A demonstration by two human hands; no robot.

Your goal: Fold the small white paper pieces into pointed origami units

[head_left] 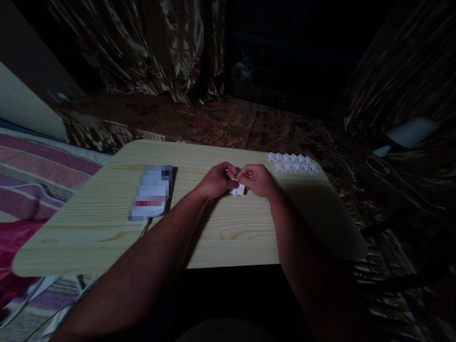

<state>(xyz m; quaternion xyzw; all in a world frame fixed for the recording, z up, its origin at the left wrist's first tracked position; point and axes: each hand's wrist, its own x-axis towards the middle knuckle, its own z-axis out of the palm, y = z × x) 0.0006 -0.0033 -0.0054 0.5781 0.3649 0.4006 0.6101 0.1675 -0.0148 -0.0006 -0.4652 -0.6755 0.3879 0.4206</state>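
Both my hands meet over the middle of a light wooden table (pixel 107 237). My left hand (pixel 215 180) and my right hand (pixel 258 179) pinch a small folded piece of white paper (pixel 238 190) between their fingertips, just above the tabletop. A thin white strip curls up from it by my left thumb. Several small white folded paper stars (pixel 292 162) lie in two rows at the table's far right corner, a short way beyond my right hand.
A phone (pixel 151 192) with a cable lies on the table left of my hands. A striped blanket (pixel 35 171) is at left with white cables over it. Patterned fabric covers the floor and hangs behind. White objects and a cord (pixel 409 133) lie at right.
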